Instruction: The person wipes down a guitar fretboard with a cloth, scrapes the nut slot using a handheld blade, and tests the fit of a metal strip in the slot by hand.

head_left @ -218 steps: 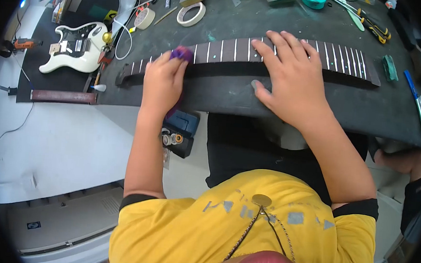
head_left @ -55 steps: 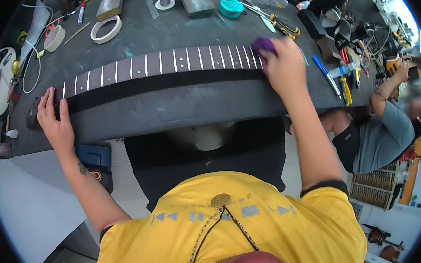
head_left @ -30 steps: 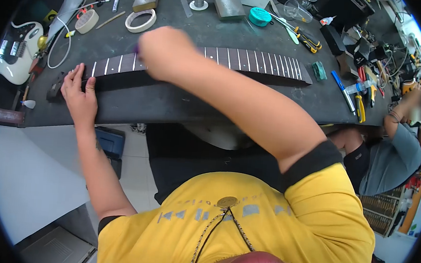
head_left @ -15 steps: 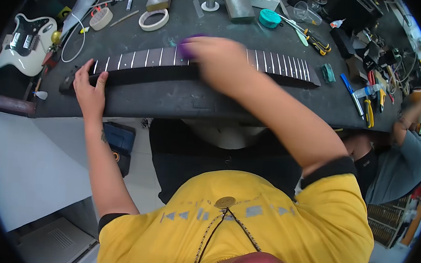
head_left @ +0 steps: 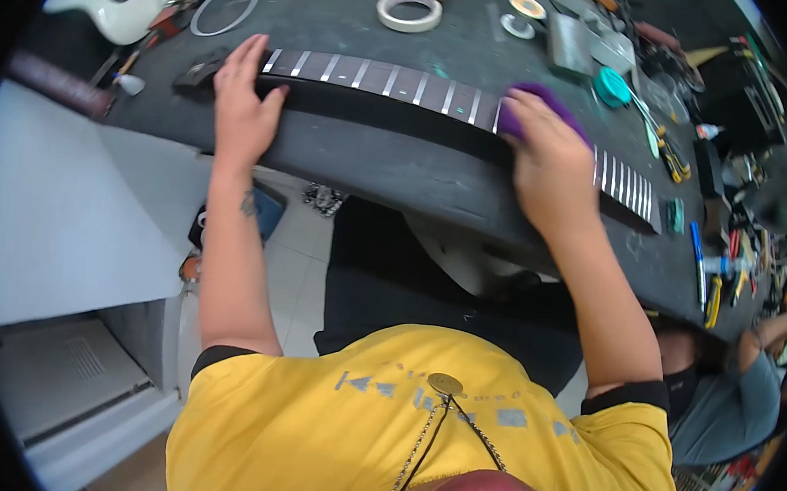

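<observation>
A guitar neck [head_left: 436, 96] with a dark fretboard and bright metal frets lies lengthwise near the front of the workbench. My left hand [head_left: 246, 103] grips it close to the headstock [head_left: 200, 72], fingers over the far side and thumb on the near side. Bunched under my right hand [head_left: 552, 165] is a purple cloth [head_left: 554, 106], pressed on the fretboard toward the higher frets. My right fingers are closed on this cloth, and hand and cloth together hide part of the frets.
Behind the neck are a roll of masking tape [head_left: 410, 14], a solder spool [head_left: 523, 17], a metal block [head_left: 570, 43] and a teal round tin [head_left: 612, 87]. Pliers [head_left: 673, 160] and a blue pen [head_left: 698, 258] lie to the right. A co-worker's arm [head_left: 761, 340] shows at far right.
My right hand has slid the purple cloth rightward along the fretboard. My left hand keeps its hold near the headstock. The head view has turned, so the bench appears tilted.
</observation>
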### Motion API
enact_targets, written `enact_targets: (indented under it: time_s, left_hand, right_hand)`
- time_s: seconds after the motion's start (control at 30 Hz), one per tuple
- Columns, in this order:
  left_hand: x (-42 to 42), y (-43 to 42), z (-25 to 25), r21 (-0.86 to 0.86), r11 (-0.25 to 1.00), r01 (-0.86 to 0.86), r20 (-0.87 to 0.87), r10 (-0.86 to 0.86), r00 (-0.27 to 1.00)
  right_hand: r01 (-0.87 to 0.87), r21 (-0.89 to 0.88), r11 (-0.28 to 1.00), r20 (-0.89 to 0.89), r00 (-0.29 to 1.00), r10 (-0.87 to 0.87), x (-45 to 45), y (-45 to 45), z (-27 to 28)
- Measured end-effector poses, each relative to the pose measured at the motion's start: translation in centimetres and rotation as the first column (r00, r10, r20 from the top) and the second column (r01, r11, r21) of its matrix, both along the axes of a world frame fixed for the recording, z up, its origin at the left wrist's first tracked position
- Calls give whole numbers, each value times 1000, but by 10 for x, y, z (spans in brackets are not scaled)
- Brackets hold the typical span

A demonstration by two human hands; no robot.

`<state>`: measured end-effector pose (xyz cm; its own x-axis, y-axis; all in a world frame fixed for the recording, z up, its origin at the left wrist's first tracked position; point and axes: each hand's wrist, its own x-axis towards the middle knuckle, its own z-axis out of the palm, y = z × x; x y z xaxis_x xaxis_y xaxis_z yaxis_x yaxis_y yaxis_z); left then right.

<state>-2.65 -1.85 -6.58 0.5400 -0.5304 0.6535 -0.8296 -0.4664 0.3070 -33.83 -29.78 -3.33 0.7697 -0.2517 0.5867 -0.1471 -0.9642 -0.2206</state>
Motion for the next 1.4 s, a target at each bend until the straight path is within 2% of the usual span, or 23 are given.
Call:
enact_targets:
  time_s: [0.1,0.2,0.23,0.27,0.3,0.4,0.43,0.5,0.57,0.6,0.67,0.8,0.87,0.97,1.0,1.07,1.13,1.2,1.23,1.33,1.37,1.4]
  left_hand:
    - [7,5,-4,-126,992,14,-131,-30,991]
    - [15,2,-9,-154,988,-3,-176,-25,984]
    - [14,4,-8,-141,990,-14,-161,-9,987]
    - [15,5,-8,-126,992,-20,-146,1,989]
    - [22,6,-14,-144,989,-33,-144,12,990]
    - [10,7,4,-101,988,-119,-303,83,949]
    - [11,8,1,-94,991,-91,-244,66,968]
    - [19,9,-7,-100,994,-52,-170,35,985]
    - [14,7,-7,-93,994,-55,-154,41,987]
    - [11,6,-5,-87,994,-62,-147,49,988]
    - [11,4,-9,-104,994,-32,-86,23,996]
    - [9,1,-9,-108,992,-63,-118,50,992]
    - [10,0,-10,-102,992,-71,-96,61,994]
    - [14,1,-10,-127,992,-28,-125,12,992]
    - [15,1,-11,-121,992,-29,-124,14,992]
    - [20,1,-15,-101,995,-11,-70,4,998]
    - [25,3,-18,-40,999,-36,-33,35,999]
    - [24,4,-20,-10,999,-43,22,44,999]
    - [24,4,-20,-3,999,-47,33,47,998]
    - [23,6,-19,-7,999,-34,-16,34,999]
    - [19,5,-17,-14,1000,-23,-23,22,999]
    - [21,5,-17,-16,1000,-24,-10,24,1000]
  right_hand:
    - [-236,13,972,107,967,233,120,56,-16]
    - [-350,-17,937,-28,937,349,215,127,5]
    - [-321,-103,941,57,943,328,252,143,-13]
    - [-332,-104,937,-7,943,333,267,154,-10]
    - [-351,-124,928,44,932,359,269,154,-15]
    - [-458,-184,870,73,876,477,233,121,-20]
    - [-505,-200,840,58,849,524,208,104,-22]
    - [-467,-122,876,-22,884,468,133,68,-9]
    - [-458,-62,887,-1,889,459,56,26,-2]
    - [-412,-32,911,-5,911,412,18,8,1]
    - [-235,-115,965,-72,971,227,-58,-29,-5]
    - [-21,-162,987,-146,989,-3,-171,-78,0]
    - [74,-98,992,-133,987,-87,-203,-98,-7]
    - [235,127,964,-102,969,-223,-213,-99,-6]
    - [242,124,962,-89,969,-232,-212,-99,-10]
    - [264,1,965,-42,964,-264,-186,-87,-16]
    - [313,10,950,-20,950,-313,-148,-86,-15]
    - [430,110,896,-51,903,-427,-118,-81,-9]
    - [403,43,914,7,915,-404,-118,-78,-16]
    - [313,-20,950,25,950,-312,-162,-47,-18]
    - [277,-6,961,29,960,-277,-176,-49,-21]
    - [318,54,947,16,948,-319,-171,-53,-17]
